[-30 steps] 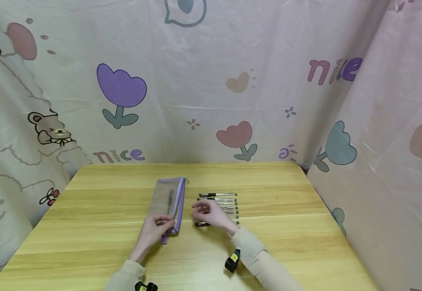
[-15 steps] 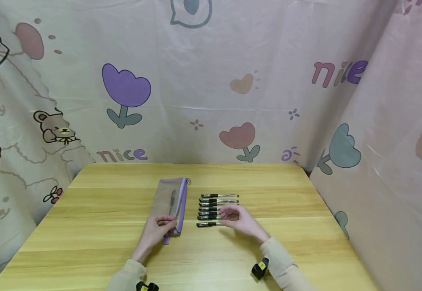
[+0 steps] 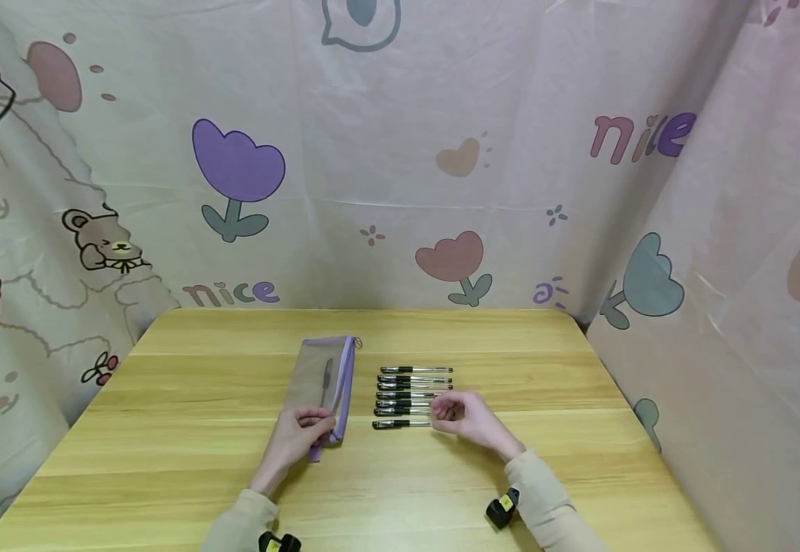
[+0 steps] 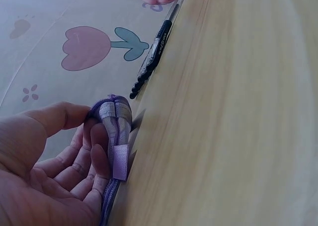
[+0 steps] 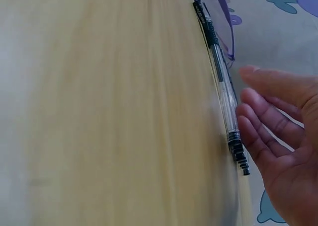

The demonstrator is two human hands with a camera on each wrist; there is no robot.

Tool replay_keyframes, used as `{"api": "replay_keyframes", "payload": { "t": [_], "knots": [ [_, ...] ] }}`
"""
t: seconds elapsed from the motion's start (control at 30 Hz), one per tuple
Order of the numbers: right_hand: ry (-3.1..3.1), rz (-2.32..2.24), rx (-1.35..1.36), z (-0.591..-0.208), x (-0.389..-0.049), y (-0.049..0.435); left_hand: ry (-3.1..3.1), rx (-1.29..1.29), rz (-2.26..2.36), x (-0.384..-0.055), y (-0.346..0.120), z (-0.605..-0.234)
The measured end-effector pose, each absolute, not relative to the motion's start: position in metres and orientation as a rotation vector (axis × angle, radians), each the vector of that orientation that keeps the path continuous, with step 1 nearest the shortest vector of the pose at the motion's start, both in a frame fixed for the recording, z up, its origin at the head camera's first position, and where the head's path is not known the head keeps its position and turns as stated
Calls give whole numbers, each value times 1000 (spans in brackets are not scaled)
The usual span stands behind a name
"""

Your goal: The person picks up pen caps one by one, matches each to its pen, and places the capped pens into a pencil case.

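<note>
Purple-edged pouch (image 3: pixel 311 376) lying on worktop (image 3: pixel 165 475), left hand (image 3: pixel 292 440) pinching near end, apparently steadying it. Right hand (image 3: pixel 470 421) hovering beside pens (image 3: pixel 403 395), fingers loosely curving, gripping nothing; pens lying side by side, presumably for easy reach.

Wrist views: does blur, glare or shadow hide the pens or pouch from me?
Not badly: left wrist, a bluish cast and dark shadows beside the pouch, its end distinct; right wrist, table grain smeared and a pale haze at the left edge, the nearest pen clearly outlined, though overlap rather than blur mostly hides the pens behind it.
</note>
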State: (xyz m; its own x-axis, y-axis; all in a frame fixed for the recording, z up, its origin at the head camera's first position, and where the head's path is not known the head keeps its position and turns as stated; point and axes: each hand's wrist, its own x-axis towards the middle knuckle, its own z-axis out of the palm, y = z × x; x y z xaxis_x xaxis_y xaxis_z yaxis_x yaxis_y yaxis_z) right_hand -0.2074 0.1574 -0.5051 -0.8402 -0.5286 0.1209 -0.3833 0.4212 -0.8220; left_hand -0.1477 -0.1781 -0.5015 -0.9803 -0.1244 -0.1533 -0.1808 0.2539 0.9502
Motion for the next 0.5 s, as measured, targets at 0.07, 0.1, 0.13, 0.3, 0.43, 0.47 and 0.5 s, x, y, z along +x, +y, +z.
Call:
{"api": "replay_keyframes", "payload": {
  "t": [0.07, 0.1, 0.13, 0.3, 0.43, 0.47, 0.5],
  "knots": [
    [2533, -1364, -820, -505, -207, 157, 2449, -307, 1865, -148, -178, -502],
    [2543, -1354, -819, -505, -207, 156, 2452, -305, 1864, -148, -178, -502],
    [2552, -1345, -813, -506, -208, 156, 2452, -304, 1863, -148, -178, -502],
    [2590, -1287, -788, -507, -207, 155, 2445, -291, 1871, -146, -178, -499],
    [2617, -1234, -805, -507, -205, 152, 2437, -292, 1875, -144, -178, -497],
    [2625, -1225, -823, -508, -204, 151, 2437, -290, 1874, -144, -178, -497],
    [2634, -1218, -827, -508, -204, 151, 2438, -289, 1873, -144, -178, -497]
  ]
}}
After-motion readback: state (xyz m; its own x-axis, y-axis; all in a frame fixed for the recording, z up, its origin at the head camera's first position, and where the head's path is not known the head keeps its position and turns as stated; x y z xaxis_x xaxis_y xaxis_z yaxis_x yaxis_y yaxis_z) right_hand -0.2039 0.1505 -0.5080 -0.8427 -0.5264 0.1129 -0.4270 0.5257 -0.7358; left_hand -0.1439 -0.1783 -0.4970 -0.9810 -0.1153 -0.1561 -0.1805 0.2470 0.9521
